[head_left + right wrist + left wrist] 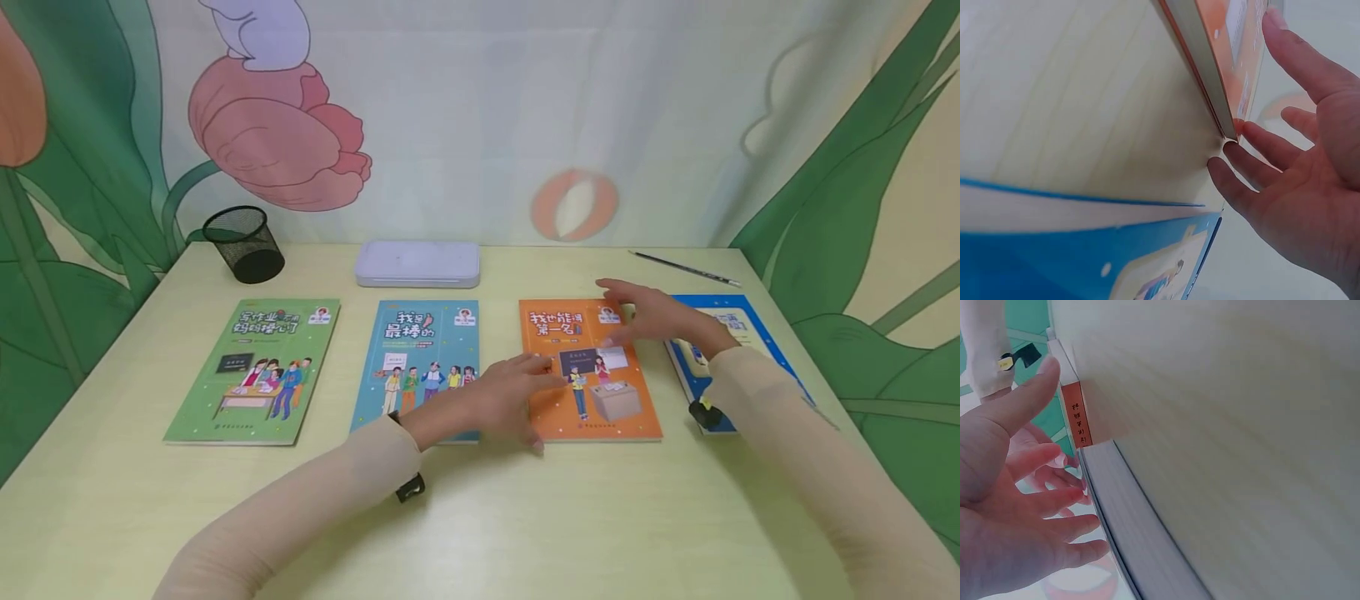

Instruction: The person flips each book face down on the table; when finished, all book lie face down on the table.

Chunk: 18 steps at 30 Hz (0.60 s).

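An orange book (615, 417) lies flat between the hands, its cover upward. My left hand (510, 396) spreads its fingers over the book's left edge, the thumb toward the lower corner. At the upper right corner is my right hand (648, 312), fingers extended. In the left wrist view the left hand (1016, 487) appears beside the orange spine (1077, 415). The right wrist view has the right hand's (1316, 150) fingertips close to the book's corner (1235, 128); firm contact cannot be told. Neither hand grips anything.
A teal book (408, 333) and a green book (281, 425) lie to the left. A blue book (757, 312) is partly under the right forearm. Behind them are a black mesh cup (255, 250), a pale purple case (417, 264) and a pencil (682, 267).
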Tool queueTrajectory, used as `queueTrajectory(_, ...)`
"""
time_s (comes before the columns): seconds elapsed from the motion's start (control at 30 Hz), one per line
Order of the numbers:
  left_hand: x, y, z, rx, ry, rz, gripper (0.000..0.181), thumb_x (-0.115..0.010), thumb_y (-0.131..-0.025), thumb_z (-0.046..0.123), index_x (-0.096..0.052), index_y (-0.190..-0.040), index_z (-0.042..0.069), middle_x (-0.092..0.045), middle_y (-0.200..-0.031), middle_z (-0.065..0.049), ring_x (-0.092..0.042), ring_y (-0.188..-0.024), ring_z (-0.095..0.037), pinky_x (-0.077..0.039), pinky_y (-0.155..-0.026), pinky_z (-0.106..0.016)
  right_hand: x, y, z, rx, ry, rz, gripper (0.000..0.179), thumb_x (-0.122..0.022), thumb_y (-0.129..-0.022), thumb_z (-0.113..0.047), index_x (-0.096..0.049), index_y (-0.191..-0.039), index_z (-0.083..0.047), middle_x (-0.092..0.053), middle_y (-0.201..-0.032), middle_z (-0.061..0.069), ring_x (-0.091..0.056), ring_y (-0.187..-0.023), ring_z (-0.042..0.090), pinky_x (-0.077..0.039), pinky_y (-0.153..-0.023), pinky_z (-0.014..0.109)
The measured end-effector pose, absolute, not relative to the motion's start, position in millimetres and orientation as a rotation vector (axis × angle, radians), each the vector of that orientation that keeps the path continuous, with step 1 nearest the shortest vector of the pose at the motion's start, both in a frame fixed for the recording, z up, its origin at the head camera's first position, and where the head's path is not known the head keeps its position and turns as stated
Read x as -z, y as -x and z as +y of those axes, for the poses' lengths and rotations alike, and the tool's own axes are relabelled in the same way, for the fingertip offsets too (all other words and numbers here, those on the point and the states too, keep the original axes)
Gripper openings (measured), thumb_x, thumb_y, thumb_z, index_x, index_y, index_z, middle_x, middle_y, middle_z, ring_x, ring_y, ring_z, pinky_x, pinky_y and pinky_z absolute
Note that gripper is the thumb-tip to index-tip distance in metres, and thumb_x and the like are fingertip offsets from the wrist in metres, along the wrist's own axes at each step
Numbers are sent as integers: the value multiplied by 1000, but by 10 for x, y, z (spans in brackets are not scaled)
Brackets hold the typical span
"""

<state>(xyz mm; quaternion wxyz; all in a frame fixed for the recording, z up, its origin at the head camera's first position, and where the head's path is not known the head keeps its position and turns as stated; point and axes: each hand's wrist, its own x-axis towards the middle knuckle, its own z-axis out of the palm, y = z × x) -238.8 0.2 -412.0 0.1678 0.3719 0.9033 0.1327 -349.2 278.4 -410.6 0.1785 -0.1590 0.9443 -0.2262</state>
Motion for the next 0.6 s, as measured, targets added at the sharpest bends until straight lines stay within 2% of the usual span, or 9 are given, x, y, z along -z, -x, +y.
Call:
queueTrajectory(0.27, 4119, 2361, 3, -292, -1049, 2563, 80, -85, -77, 42, -50, -147, 25, -26, -166, -7, -18, -155, -35, -22, -122, -57, 4129, 3516, 2715, 611, 411, 2623, 104, -82, -82, -38, -18, -160, -15, -28, -161, 25, -30, -145, 45, -26, -116, 67)
queueTrajectory(0.4, 4121, 2368, 11, -272, -1051, 2559, 79, -84, -78, 43, -50, -147, 25, -25, -166, -6, -18, -155, -34, -22, -122, -58, 4146, 3541, 2712, 570, 448, 2634, 108, -83, -80, -42, -17, -160, -12, -29, -159, 26, -33, -143, 46, -29, -115, 66)
queueTrajectory(0.6, 4116, 2370, 14, -261, -1033, 2558, 78, -82, -80, 44, -49, -149, 25, -21, -167, -6, -14, -155, -36, -22, -122, -58, 4161, 3577, 2683, 553, 448, 2647, 103, -82, -82, -38, -19, -160, -14, -34, -159, 23, -35, -142, 43, -30, -115, 64)
